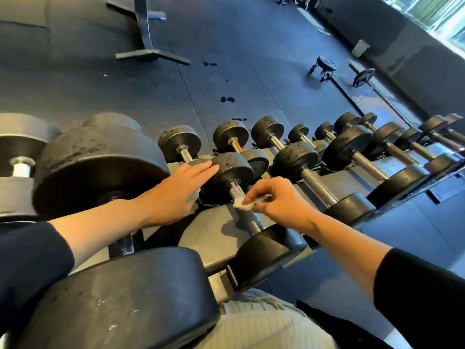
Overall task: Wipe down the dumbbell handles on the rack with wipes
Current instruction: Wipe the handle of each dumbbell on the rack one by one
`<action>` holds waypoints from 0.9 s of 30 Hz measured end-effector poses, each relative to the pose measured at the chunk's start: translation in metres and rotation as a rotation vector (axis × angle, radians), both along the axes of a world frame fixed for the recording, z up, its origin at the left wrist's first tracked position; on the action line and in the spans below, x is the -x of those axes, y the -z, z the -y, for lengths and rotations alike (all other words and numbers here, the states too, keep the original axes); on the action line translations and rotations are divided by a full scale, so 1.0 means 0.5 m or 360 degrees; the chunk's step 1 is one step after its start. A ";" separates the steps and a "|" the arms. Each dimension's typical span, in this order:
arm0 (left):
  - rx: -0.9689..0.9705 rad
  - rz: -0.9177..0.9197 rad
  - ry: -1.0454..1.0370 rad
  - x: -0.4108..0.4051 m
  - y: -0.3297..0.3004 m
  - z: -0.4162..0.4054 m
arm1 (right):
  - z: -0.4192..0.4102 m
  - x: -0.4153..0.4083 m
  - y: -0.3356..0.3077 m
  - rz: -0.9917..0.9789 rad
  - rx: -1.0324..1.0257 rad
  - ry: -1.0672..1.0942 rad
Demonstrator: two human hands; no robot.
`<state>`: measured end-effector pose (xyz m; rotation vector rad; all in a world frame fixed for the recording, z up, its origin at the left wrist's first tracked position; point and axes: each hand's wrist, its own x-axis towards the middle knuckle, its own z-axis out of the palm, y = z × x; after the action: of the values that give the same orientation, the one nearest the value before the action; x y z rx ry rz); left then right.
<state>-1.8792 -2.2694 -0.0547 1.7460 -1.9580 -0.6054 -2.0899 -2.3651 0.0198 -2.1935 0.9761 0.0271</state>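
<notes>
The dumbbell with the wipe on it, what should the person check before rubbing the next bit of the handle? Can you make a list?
1. Wipe pinched firmly in right hand: ok.
2. Wipe touching the handle: ok.
3. Left hand steadying the dumbbell's far head: ok.
4. Lower part of the handle reachable: ok.
5. Wipe still damp enough: cannot tell.
6. Underside of the handle wiped: cannot tell.

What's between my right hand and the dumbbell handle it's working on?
In the head view, a crumpled white wipe lies between the right hand and the knurled handle; the fingers pinch it against the metal.
</notes>
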 end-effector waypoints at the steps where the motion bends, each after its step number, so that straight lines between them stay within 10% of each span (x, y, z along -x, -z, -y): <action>1: 0.0020 -0.0014 0.0023 -0.005 -0.017 -0.006 | -0.001 -0.009 0.000 0.0020 -0.0003 -0.0016; 27: -0.0042 0.0116 -0.1235 0.034 -0.209 -0.308 | -0.130 -0.258 0.101 0.0292 -0.0039 -0.0700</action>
<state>-1.8961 -2.1157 0.0499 2.3445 -1.1448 -0.2854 -1.9608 -2.3003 -0.0305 -2.3002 0.3800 0.0412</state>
